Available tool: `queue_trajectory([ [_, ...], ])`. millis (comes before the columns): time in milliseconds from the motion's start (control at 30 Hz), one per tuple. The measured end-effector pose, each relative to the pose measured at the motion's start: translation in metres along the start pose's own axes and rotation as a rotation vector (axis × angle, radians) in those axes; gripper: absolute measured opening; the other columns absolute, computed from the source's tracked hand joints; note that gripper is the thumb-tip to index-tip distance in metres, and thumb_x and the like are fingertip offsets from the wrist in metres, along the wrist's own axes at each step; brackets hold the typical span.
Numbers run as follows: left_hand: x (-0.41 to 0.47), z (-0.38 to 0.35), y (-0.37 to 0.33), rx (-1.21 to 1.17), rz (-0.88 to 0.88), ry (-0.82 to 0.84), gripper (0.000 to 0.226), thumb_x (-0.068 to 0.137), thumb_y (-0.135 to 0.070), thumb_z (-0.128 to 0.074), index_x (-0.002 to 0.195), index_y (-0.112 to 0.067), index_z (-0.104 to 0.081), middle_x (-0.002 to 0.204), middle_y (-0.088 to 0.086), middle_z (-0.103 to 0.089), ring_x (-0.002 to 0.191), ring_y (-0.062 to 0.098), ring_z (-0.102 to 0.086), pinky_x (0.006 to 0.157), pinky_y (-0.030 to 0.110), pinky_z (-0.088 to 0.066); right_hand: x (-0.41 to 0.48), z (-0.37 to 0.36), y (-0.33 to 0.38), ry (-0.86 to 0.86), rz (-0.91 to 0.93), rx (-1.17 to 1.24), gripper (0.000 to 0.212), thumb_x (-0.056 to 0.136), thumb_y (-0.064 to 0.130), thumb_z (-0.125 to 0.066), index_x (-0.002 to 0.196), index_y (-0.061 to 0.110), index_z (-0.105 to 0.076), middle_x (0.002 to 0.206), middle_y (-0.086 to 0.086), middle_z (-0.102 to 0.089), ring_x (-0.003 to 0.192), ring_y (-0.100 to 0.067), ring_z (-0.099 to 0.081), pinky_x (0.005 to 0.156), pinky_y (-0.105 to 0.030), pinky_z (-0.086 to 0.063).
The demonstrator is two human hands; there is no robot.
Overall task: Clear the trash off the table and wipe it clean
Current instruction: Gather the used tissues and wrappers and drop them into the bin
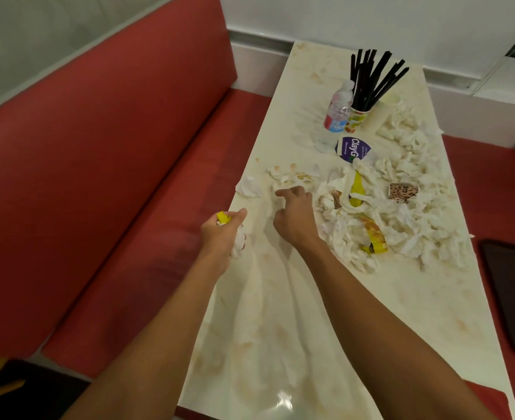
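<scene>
A cream table (325,313) with brownish stains carries a heap of crumpled white tissues (407,225) across its middle and right. Among them lie yellow wrappers (374,237), a second yellow piece (356,189) and a patterned paper cup (403,191) on its side. My left hand (224,234) hovers at the table's left edge, gripping a wad of white tissue and a yellow scrap. My right hand (295,216) reaches over the table with fingers curled down onto a stained tissue (292,178); whether it pinches the tissue is not clear.
Farther back stand a plastic water bottle (338,113), a paper cup of black straws (359,116), an overturned beige cup (380,112) and a torn purple label (353,150). Red bench seats (113,192) flank the table. A dark object (513,295) lies on the right seat.
</scene>
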State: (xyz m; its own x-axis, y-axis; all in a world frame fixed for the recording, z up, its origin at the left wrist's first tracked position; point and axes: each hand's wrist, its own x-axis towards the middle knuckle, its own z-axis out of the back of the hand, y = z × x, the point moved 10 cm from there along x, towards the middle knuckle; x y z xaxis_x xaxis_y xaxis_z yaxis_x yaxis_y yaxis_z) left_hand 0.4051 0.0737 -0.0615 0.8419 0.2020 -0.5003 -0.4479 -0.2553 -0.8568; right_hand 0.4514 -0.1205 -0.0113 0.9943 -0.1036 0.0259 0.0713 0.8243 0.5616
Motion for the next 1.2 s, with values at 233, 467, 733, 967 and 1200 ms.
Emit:
queue_trajectory([
  [233, 0.023, -0.006, -0.007, 0.046, -0.026, 0.028, 0.026, 0.088, -0.031, -0.085, 0.085, -0.013, -0.066, 0.067, 0.009, -0.060, 0.053, 0.023, -0.056, 0.050, 0.028, -0.046, 0.018, -0.023, -0.001, 0.055, 0.059, -0.126, 0.025, 0.099, 0.016, -0.065, 0.123, 0.009, -0.068, 0.122, -0.010, -0.059, 0.120, -0.031, -0.047, 0.099, -0.043, -0.050],
  [467, 0.032, -0.007, -0.002, 0.031, -0.005, 0.037, 0.025, 0.090, -0.030, -0.083, 0.087, -0.012, -0.066, 0.067, 0.010, -0.060, 0.051, 0.022, -0.054, 0.048, 0.025, -0.045, 0.019, 0.008, -0.002, -0.068, -0.028, 0.082, 0.038, 0.094, 0.000, -0.051, 0.130, -0.001, -0.063, 0.125, -0.016, -0.053, 0.104, -0.028, -0.055, 0.086, -0.019, -0.037],
  [733, 0.033, -0.004, -0.003, 0.034, 0.003, 0.034, 0.024, 0.090, -0.031, -0.083, 0.085, -0.014, -0.066, 0.064, 0.006, -0.060, 0.051, 0.021, -0.055, 0.051, 0.027, -0.045, 0.049, 0.030, -0.012, -0.188, -0.118, 0.104, 0.042, 0.092, 0.038, -0.067, 0.108, 0.000, -0.067, 0.107, -0.007, -0.049, 0.099, -0.030, -0.058, 0.084, -0.035, -0.045],
  [967, 0.029, 0.000, -0.009, 0.055, 0.001, 0.034, 0.023, 0.092, -0.030, -0.080, 0.089, -0.013, -0.065, 0.070, 0.010, -0.059, 0.046, 0.019, -0.052, 0.042, 0.021, -0.040, 0.058, -0.012, -0.013, 0.025, 0.012, -0.177, 0.054, 0.094, 0.041, -0.072, 0.130, 0.005, -0.054, 0.134, -0.017, -0.047, 0.121, -0.036, -0.048, 0.102, -0.043, -0.042],
  [1200, 0.026, 0.004, -0.012, 0.071, 0.004, 0.030, 0.023, 0.093, -0.032, -0.079, 0.091, -0.014, -0.065, 0.068, 0.009, -0.060, 0.046, 0.019, -0.053, 0.040, 0.018, -0.038, 0.054, -0.030, 0.001, 0.064, 0.148, -0.255, 0.033, 0.102, 0.013, -0.059, 0.135, 0.009, -0.060, 0.125, -0.016, -0.053, 0.116, -0.035, -0.051, 0.095, -0.047, -0.053],
])
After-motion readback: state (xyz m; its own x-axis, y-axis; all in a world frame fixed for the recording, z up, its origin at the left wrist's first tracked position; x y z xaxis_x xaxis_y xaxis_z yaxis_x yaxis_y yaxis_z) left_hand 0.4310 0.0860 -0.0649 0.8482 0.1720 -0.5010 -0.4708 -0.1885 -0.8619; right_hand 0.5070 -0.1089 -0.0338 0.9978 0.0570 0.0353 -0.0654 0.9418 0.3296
